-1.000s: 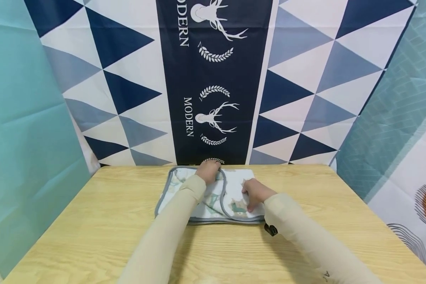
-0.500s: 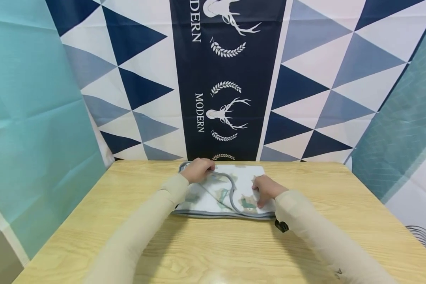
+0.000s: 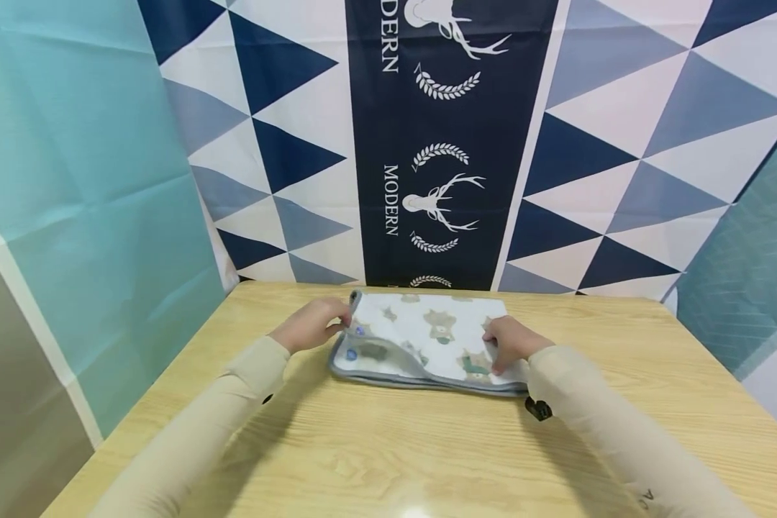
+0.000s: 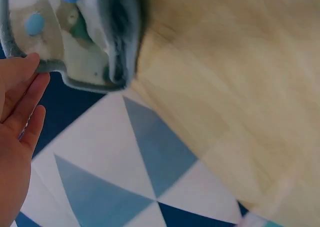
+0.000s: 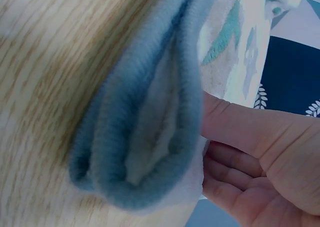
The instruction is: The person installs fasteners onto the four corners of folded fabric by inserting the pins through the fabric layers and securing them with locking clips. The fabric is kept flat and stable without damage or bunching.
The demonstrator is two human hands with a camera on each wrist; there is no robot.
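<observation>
A folded white cloth with bear prints, grey edging and blue snaps lies toward the back of the table. At its left end, my left hand pinches the grey edge of a flap. Thumb above and fingers below show there in the left wrist view, near the round blue snaps. My right hand presses on the cloth's right part, thumb spread from the fingers. In the right wrist view the cloth hides those fingertips, while the folded layers gape at the edge. The garment's exact kind cannot be told.
The light wooden table carries the cloth. A patterned curtain hangs behind its far edge, and a teal sheet hangs at the left. A small black object sits under the right cuff.
My left hand moves left across the cloth, drawing the flap's grey edge to the left end and exposing blue snaps. My right hand stays at the right part. The head view shifts left.
</observation>
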